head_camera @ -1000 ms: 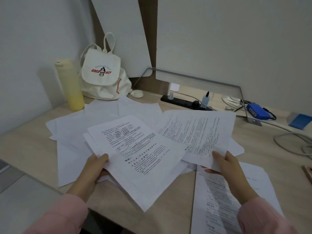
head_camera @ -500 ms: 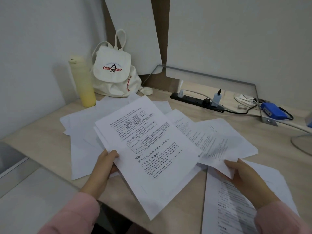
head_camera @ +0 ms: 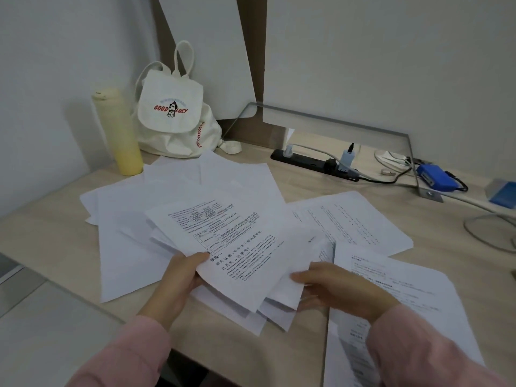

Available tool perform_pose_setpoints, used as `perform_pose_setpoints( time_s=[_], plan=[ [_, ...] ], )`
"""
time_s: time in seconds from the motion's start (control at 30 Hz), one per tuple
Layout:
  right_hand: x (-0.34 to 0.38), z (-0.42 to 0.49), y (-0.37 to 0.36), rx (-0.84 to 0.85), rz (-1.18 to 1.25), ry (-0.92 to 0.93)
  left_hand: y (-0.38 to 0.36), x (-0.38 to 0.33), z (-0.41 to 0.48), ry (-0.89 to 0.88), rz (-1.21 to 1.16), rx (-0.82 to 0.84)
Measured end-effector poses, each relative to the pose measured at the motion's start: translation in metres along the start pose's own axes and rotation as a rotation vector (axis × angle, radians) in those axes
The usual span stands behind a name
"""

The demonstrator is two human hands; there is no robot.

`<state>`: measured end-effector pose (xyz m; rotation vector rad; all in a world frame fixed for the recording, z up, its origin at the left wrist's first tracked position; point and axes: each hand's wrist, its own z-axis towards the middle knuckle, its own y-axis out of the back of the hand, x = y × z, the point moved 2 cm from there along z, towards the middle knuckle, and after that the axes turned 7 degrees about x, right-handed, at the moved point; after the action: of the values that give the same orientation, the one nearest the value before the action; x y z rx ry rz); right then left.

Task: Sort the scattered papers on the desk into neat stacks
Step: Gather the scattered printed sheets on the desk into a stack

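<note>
My left hand (head_camera: pixel 174 280) grips the left edge of a fanned bundle of printed sheets (head_camera: pixel 240 247) held low over the wooden desk (head_camera: pixel 50 236). On the bundle's right edge rests my right hand (head_camera: pixel 340 289), thumb on top and fingers underneath. Blank white sheets (head_camera: pixel 173 196) lie spread on the desk behind and left of the bundle. One printed sheet (head_camera: pixel 354 219) lies flat to the right. Under my right forearm sits a stack of printed pages (head_camera: pixel 391 289), reaching to the front edge.
A pale yellow bottle (head_camera: pixel 118 132) and a white drawstring bag (head_camera: pixel 176 115) stand at the back left. A black power strip (head_camera: pixel 312 163) with plugs and cables, a blue device (head_camera: pixel 435 177) and a metal bracket (head_camera: pixel 413 163) line the back right. White panels stand behind.
My right hand put down the printed sheet it held on the desk at the right, then moved left onto the bundle's right edge. The bundle sank lower.
</note>
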<state>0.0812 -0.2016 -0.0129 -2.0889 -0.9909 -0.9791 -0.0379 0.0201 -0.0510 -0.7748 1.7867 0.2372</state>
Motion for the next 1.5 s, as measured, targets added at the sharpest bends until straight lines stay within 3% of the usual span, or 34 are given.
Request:
perform_pose_setpoints(
  time_s=[0.1, 0.23, 0.37, 0.5, 0.67, 0.93, 1.2, 1.33, 1.5],
  plan=[
    [0.023, -0.007, 0.042, -0.240, -0.114, 0.074, -0.001, -0.005, 0.002, -0.027, 0.038, -0.010],
    [0.035, -0.019, 0.131, -0.860, -0.377, 0.087, -0.010, -0.011, 0.006, -0.075, 0.046, 0.042],
    [0.027, -0.022, 0.188, -1.040, -0.477, -0.156, -0.021, -0.006, 0.017, -0.122, 0.075, 0.035],
    [0.027, -0.020, 0.206, -1.074, -0.780, -0.332, -0.032, 0.003, 0.028, -0.145, 0.129, -0.054],
    [0.029, -0.013, 0.225, -1.025, -0.604, -0.295, -0.038, 0.003, 0.035, -0.187, 0.342, -0.189],
    [0.043, -0.014, 0.212, -1.161, -0.430, 0.102, -0.036, 0.006, 0.037, -0.167, 0.402, -0.221],
    [0.100, -0.042, 0.160, -1.216, -0.279, 0.694, -0.036, 0.005, 0.034, -0.141, 0.386, -0.186],
    [0.135, -0.066, 0.124, -1.108, -0.187, 1.015, -0.033, 0.009, 0.035, -0.141, 0.330, -0.128],
    [0.172, -0.096, 0.082, -0.977, -0.131, 1.271, -0.032, 0.009, 0.036, -0.155, 0.335, -0.102]
  ],
)
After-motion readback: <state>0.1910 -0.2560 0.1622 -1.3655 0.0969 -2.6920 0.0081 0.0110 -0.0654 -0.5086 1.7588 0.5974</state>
